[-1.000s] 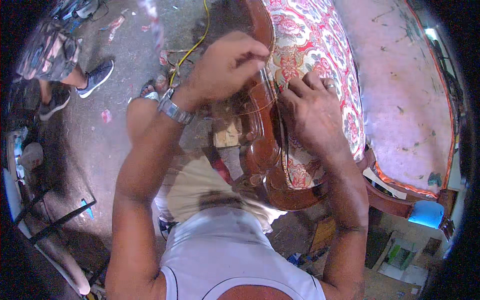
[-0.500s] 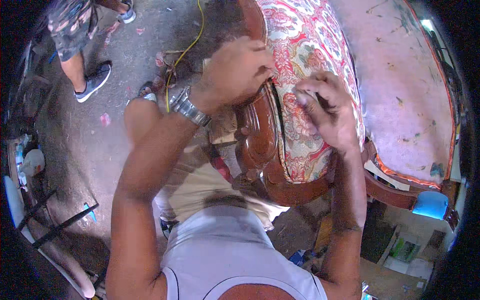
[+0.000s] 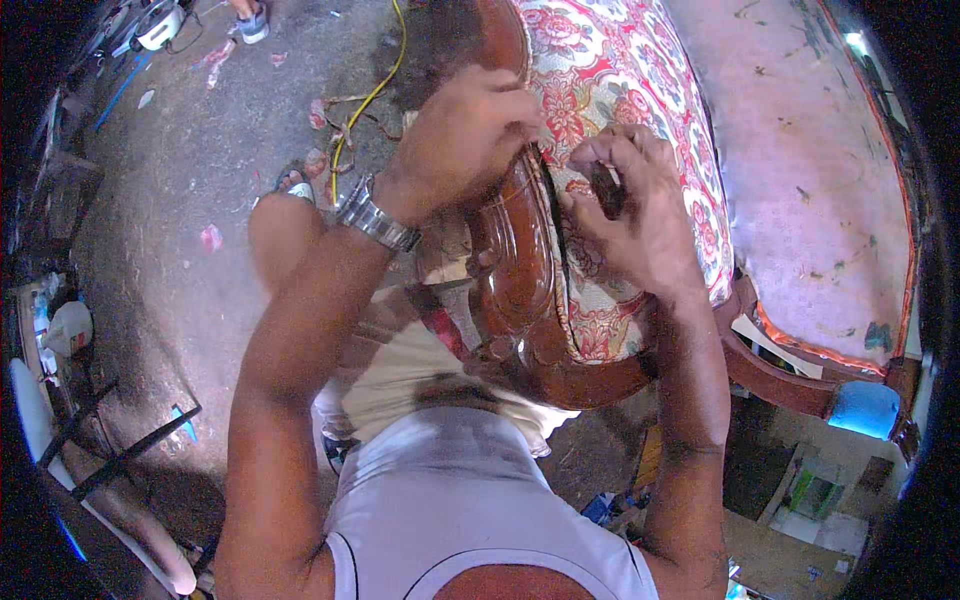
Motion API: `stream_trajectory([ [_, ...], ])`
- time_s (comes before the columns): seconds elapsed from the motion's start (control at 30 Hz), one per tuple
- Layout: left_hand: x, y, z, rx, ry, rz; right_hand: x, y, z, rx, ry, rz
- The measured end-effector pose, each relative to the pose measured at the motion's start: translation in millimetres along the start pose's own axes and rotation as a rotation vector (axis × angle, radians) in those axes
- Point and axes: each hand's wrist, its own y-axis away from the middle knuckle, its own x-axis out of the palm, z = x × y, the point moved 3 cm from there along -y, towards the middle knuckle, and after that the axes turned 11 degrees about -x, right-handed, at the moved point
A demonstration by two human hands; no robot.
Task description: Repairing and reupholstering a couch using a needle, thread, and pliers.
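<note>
A carved brown wooden chair frame is in front of me, with a padded part covered in red and cream floral upholstery fabric. Along the fabric's left edge runs a narrow trim strip, and a dark gap shows beside it. My left hand, with a metal watch on its wrist, pinches the upper end of this trim by the wood. My right hand hovers over or rests on the fabric, fingers curved and thumb apart from the index finger. Shadow darkens the space between them.
A pale padded panel with orange edging stands at the right, near a blue pad on curved wood. A yellow cord crosses the floor at the upper left. Another person's shoe shows at the top.
My right hand has shifted slightly left, and its thumb and index finger have spread from a pinch. The left hand stays at the trim. The other person's legs have mostly left the view.
</note>
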Motion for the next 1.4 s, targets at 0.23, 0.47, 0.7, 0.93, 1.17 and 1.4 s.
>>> stream_trajectory([
  [0.23, -3, 0, -7, -0.086, -0.078, 0.070, -1, 0, -13, -0.103, -0.206, -0.007],
  [0.47, -6, 6, -20, -0.079, -0.243, 0.113, -4, -8, -2, -0.099, -0.056, 0.058],
  [0.7, -12, 10, -22, -0.038, -0.323, 0.092, 5, -24, 7, -0.188, -0.010, 0.107],
  [0.93, -70, 33, -7, -0.072, -0.164, -0.241, 9, -25, -1, -0.250, -0.167, 0.133],
  [1.17, -112, 111, -19, -0.585, 0.146, -0.521, 13, -27, 16, -0.328, -0.084, 0.140],
  [1.4, -58, 99, -139, -0.068, 0.158, -0.079, -50, 59, 63, -0.083, -0.708, -0.019],
])
